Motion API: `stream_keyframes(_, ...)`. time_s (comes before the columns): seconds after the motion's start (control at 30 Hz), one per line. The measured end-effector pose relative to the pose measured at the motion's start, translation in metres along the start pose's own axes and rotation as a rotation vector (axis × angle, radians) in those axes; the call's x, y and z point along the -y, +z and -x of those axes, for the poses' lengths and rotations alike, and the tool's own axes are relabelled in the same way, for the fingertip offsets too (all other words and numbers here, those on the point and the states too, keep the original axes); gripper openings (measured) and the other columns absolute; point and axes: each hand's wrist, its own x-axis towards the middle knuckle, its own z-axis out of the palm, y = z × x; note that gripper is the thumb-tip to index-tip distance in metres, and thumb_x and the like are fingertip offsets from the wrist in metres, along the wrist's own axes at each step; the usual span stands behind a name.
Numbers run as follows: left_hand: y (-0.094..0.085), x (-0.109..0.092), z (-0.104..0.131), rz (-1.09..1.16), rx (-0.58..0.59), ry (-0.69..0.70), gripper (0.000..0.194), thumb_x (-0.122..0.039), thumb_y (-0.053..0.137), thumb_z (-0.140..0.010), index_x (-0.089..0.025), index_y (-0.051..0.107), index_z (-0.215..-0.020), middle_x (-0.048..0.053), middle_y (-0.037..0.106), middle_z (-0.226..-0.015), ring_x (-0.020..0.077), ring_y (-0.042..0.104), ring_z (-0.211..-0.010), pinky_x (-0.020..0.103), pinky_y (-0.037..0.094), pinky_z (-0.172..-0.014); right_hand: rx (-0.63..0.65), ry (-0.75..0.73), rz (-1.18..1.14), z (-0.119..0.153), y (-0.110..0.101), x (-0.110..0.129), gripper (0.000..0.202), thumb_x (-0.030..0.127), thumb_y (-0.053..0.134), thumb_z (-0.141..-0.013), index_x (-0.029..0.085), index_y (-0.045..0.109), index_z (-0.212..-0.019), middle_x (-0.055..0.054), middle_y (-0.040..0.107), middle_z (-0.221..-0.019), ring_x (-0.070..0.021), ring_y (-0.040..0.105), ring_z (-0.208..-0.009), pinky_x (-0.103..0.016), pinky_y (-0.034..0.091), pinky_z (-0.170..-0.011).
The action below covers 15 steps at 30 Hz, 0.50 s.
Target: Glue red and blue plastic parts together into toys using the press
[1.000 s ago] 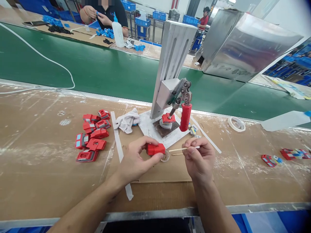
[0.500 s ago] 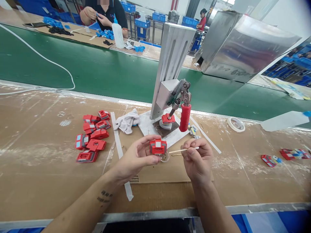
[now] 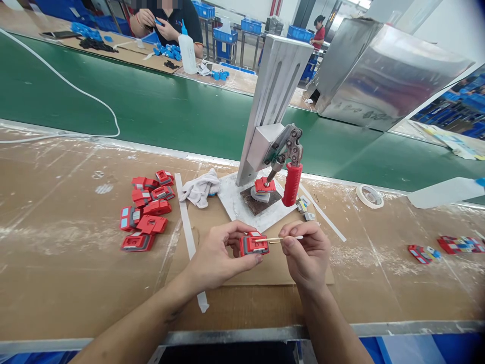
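Note:
My left hand [image 3: 227,253] holds a red and grey toy-like part [image 3: 253,244] between thumb and fingers. Pinched in my right hand [image 3: 306,253] is a thin cotton swab [image 3: 278,239], its white tip pointing right and its other end over the face of the held part. Behind the hands stands a metal clamp press [image 3: 265,116] with a red handle [image 3: 292,184]. Another red part [image 3: 264,185] sits under its plunger. Several similar red parts [image 3: 151,225] lie in a group to the left.
A white cloth [image 3: 200,188] and tape strips [image 3: 185,217] lie left of the press. To the right are a tape roll [image 3: 369,196], a plastic bottle [image 3: 447,192] and more red parts [image 3: 460,244]. Beyond the green belt [image 3: 170,108], a person [image 3: 166,25] handles blue pieces.
My left hand has lowered and tilted the red part, showing another face. The swab's left end has come over the part. The whole view has shifted slightly.

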Motion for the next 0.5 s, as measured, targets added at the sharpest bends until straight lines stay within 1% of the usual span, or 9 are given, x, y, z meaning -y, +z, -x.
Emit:
stream_keyframes(0.17, -0.0003, 0.0003, -0.0011, -0.018, 0.007, 0.014, 0.035, -0.030, 0.081, -0.069, -0.016, 0.070, -0.098, 0.007, 0.081, -0.090, 0.0214, 0.074, -0.080, 0.031, 0.056, -0.074, 0.012, -0.005, 0.027, 0.0014, -0.0006, -0.0009, 0.012, 0.016, 0.076, -0.090, 0.024, 0.068, -0.090, -0.002, 0.074, -0.085, -0.0145, 0.069, -0.075, -0.022, 0.049, -0.055)
stream_keyframes(0.5, -0.0015, -0.0010, -0.0007, -0.043, 0.001, 0.035, 0.032, -0.029, 0.080, -0.070, -0.017, 0.070, -0.097, 0.006, 0.080, -0.088, 0.0193, 0.072, -0.077, 0.029, 0.054, -0.070, 0.042, -0.048, 0.088, 0.0023, 0.0023, -0.0002, 0.017, 0.008, 0.073, -0.089, 0.024, 0.068, -0.092, -0.002, 0.074, -0.087, -0.0139, 0.070, -0.078, -0.021, 0.051, -0.058)
